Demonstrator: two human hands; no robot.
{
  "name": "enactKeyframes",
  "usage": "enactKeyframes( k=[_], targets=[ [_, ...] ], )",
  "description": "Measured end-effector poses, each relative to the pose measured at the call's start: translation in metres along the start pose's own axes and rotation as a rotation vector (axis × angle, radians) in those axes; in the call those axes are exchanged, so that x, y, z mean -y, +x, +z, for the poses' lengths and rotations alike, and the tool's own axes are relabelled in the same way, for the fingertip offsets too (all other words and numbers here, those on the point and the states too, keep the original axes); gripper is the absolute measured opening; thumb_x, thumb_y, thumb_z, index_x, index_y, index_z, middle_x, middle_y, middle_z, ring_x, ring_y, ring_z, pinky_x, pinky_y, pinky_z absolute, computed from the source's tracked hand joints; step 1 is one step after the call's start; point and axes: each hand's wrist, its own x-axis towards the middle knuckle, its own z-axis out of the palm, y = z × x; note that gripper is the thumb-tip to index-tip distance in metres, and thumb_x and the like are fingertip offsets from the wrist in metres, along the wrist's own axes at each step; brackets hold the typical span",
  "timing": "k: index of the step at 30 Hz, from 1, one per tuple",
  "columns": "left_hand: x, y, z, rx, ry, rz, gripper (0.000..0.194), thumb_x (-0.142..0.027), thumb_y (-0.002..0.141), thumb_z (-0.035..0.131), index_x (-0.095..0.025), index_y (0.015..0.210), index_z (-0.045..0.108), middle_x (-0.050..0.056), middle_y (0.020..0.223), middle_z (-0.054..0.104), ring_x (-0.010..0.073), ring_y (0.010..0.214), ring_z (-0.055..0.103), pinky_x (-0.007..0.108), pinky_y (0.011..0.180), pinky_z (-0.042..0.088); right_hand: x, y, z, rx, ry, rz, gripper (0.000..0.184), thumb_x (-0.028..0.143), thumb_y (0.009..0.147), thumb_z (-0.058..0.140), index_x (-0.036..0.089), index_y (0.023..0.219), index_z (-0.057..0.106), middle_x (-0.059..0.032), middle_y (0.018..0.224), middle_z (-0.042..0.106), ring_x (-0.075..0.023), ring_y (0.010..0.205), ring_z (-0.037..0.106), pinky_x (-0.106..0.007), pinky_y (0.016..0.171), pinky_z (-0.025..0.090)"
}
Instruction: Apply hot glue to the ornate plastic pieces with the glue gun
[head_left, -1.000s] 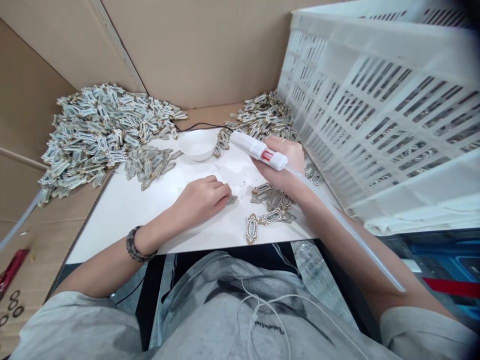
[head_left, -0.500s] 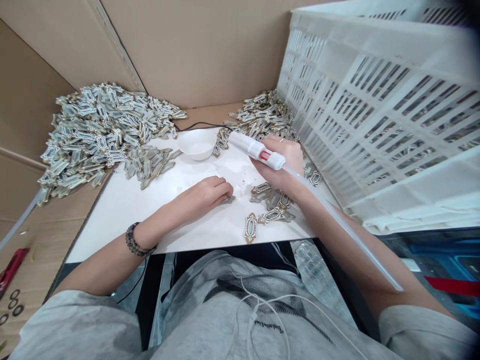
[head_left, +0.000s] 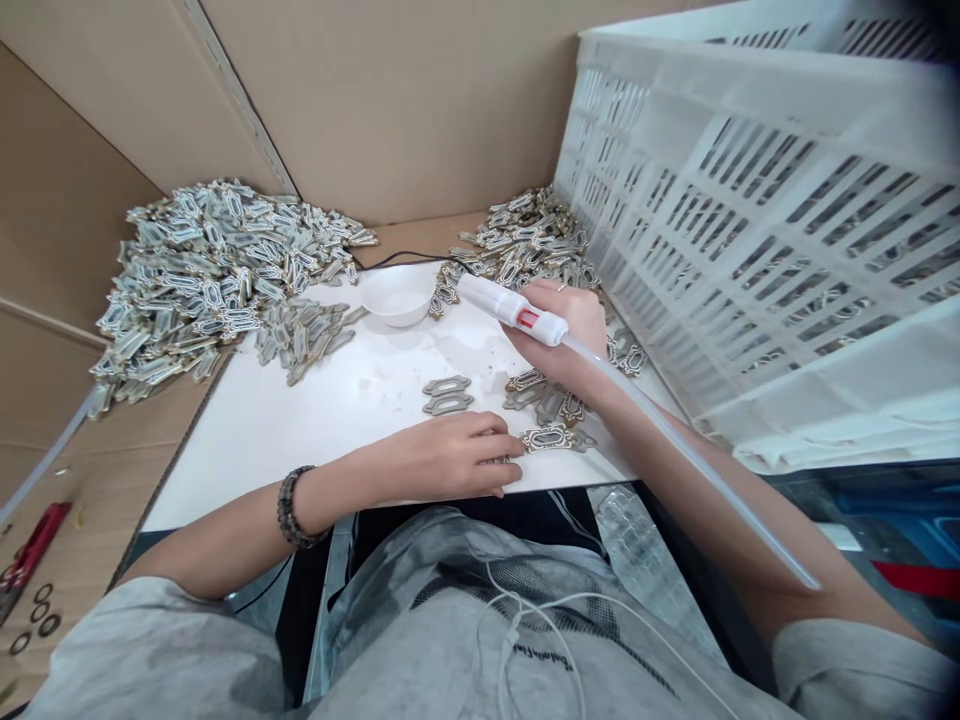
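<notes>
My right hand (head_left: 566,325) is closed around a white hot glue gun (head_left: 495,300), whose clear glue stick (head_left: 690,450) trails back along my forearm. Near the board's front edge, my left hand (head_left: 469,455) has its fingers curled over a small ornate metal frame piece, mostly hidden beneath them. Two flat grey frame pieces (head_left: 448,404) lie side by side just beyond that hand. To its right, touching or close to the fingertips, is a patterned frame piece (head_left: 547,438). Several more loose pieces (head_left: 551,405) overlap below my right wrist.
A white bowl (head_left: 397,298) stands at the back of the white board (head_left: 300,440). Large heaps of frame pieces (head_left: 217,260) lie at left, with another heap (head_left: 525,235) at the back. A white slatted crate (head_left: 675,120) borders the right; red-handled tool (head_left: 37,545) at far left.
My left hand has moved right and nearer to me, leaving the two grey pieces uncovered, and now covers the patterned piece near the front edge. My right hand still holds the glue gun.
</notes>
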Motion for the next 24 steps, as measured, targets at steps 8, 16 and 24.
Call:
enactKeyframes(
  k=[8,16,24],
  targets=[
    [0.023,-0.017,-0.012,0.024,0.011,-0.058,0.024,-0.021,0.102,0.043,-0.016,0.096,0.065,0.012,0.102,0.07,0.0186,0.092,0.065,0.03,0.081,0.054,-0.001,0.0,0.0,-0.002,-0.003,-0.005,0.024,0.033,0.082,0.053,0.023,0.063,0.045,-0.0026,0.073,0.059,-0.0161,0.065,0.054,-0.031,0.056,0.027],
    [0.03,-0.02,-0.029,0.158,0.041,-0.132,0.025,-0.026,0.095,0.046,-0.019,0.077,0.062,0.008,0.083,0.067,0.0198,0.079,0.06,0.034,0.072,0.05,0.001,0.0,-0.001,0.005,-0.001,-0.012,0.023,0.033,0.082,0.052,0.023,0.063,0.042,-0.0028,0.072,0.058,-0.0161,0.065,0.053,-0.031,0.055,0.025],
    [0.036,-0.024,-0.027,0.1,0.133,-0.238,0.028,-0.035,0.098,0.048,-0.016,0.089,0.066,0.011,0.099,0.068,0.0219,0.088,0.061,0.035,0.078,0.049,0.001,0.0,-0.002,0.005,-0.031,-0.013,0.023,0.035,0.083,0.051,0.023,0.064,0.046,-0.0028,0.074,0.059,-0.0157,0.064,0.052,-0.03,0.054,0.025]
  ],
)
